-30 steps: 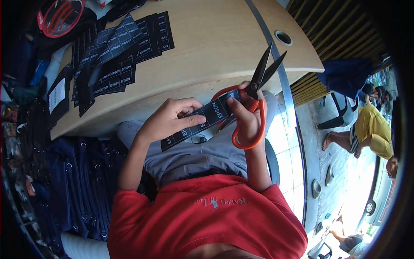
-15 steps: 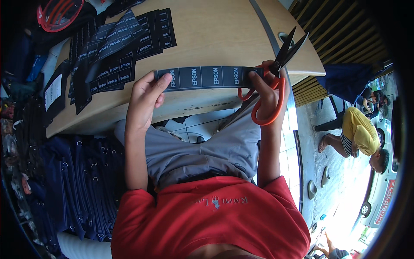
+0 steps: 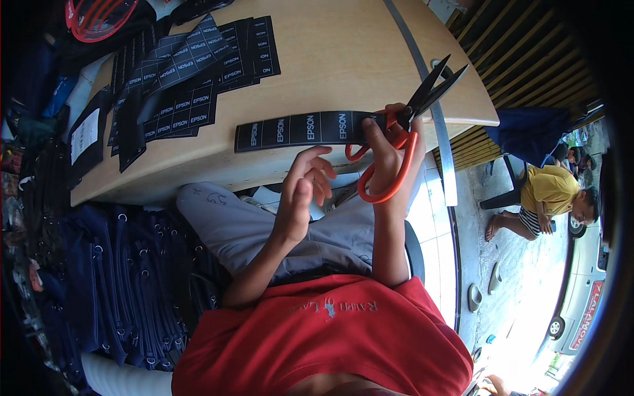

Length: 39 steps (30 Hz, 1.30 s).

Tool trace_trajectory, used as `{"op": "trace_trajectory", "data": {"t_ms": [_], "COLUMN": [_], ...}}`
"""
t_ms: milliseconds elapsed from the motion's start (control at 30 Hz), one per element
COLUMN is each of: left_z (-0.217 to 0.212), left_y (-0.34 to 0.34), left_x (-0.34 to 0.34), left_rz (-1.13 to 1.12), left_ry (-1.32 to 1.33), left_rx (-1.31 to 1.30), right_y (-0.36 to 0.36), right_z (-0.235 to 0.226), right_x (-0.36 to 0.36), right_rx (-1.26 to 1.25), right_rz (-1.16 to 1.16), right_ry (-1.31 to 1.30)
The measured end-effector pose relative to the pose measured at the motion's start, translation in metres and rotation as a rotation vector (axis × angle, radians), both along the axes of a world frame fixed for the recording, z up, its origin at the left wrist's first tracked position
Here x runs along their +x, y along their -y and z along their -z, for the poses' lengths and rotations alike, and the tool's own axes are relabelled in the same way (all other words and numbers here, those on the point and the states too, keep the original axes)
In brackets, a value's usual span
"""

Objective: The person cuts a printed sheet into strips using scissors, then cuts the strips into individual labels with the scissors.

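A strip of black printed labels (image 3: 294, 131) stretches leftward from my right hand (image 3: 389, 155), over the table's near edge. My right thumb pins the strip's right end. The same hand also holds scissors (image 3: 415, 142) with orange handles, their dark blades parted and pointing up to the far right. Below the strip, my left hand (image 3: 305, 188) is off it, fingers apart and slightly curled, holding nothing. At the far left of the table lie several overlapping sheets of the same black labels (image 3: 191, 82).
The wooden table (image 3: 330, 59) has a metal strip (image 3: 444, 152) along its right side. An orange-red mesh-like object (image 3: 99, 20) lies at the far left corner. Dark blue strapped items with metal rings (image 3: 125, 284) hang at left. A person in yellow (image 3: 548, 195) sits at right.
My left hand has let go of the strip's left end and moved down and right. My right hand, with the strip and scissors, has shifted slightly left.
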State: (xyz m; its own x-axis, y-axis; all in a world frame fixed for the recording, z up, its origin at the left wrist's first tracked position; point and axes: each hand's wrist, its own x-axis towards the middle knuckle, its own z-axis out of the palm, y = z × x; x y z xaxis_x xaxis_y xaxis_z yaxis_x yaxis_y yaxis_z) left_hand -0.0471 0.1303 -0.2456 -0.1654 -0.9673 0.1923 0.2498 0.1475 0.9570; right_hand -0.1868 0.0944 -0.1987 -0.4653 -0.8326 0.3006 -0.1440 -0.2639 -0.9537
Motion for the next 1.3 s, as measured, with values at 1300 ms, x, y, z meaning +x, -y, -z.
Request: {"op": "trace_trajectory", "data": {"t_ms": [1300], "left_z": [-0.025], "left_y": [0.082], "left_x": [-0.028], "left_rz": [-0.371], "left_ry": [0.003], "left_rx": [-0.153], "right_y": [-0.058], "right_z": [0.047], "right_x": [0.012], "right_rx": [0.23], "right_rz": [-0.481], "right_ry": [-0.121]}}
